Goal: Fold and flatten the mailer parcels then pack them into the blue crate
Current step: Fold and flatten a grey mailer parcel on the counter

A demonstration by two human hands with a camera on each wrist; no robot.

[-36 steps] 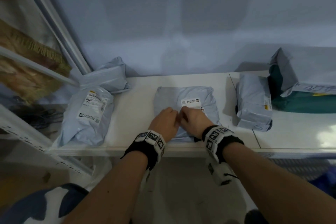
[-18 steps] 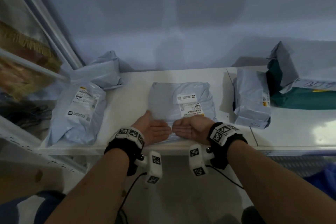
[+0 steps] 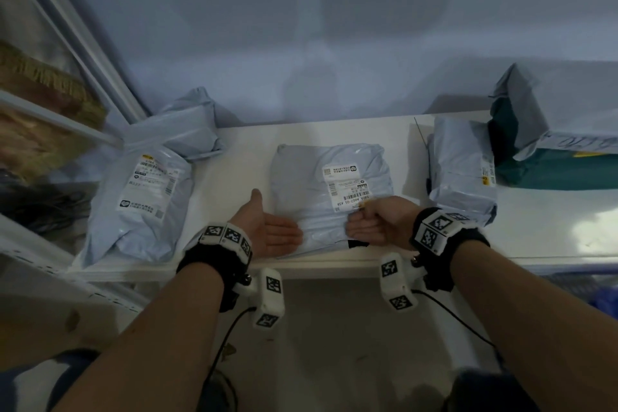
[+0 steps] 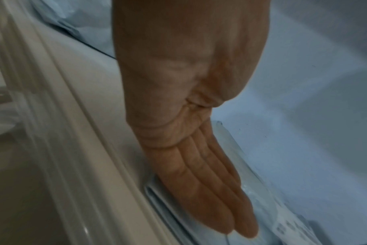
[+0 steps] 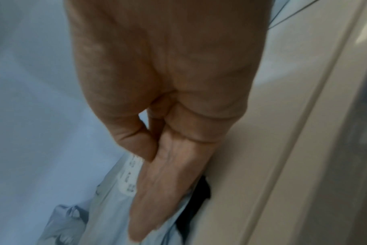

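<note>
A grey mailer parcel (image 3: 331, 191) with a white label lies flat in the middle of the white table (image 3: 240, 157). My left hand (image 3: 277, 232) lies palm up with straight fingers, and its fingertips (image 4: 237, 220) touch the parcel's near left edge (image 4: 283, 190). My right hand (image 3: 364, 227) is curled at the near right edge, thumb on top by the label's corner. In the right wrist view its thumb and fingers (image 5: 155, 165) pinch the parcel's edge (image 5: 107, 199). What lies under the parcel is hidden.
A labelled parcel (image 3: 143, 197) hangs over the table's left end, with another (image 3: 190, 130) behind it. A folded parcel (image 3: 461, 170) and a green box in grey wrap (image 3: 561, 144) sit at the right. Something blue (image 3: 607, 298) shows below the table's right end.
Both hands went from pressing knuckles-up on the parcel to palms up at its near edge. The left hand then slid left and opened flat; the right curled its fingers on the edge.
</note>
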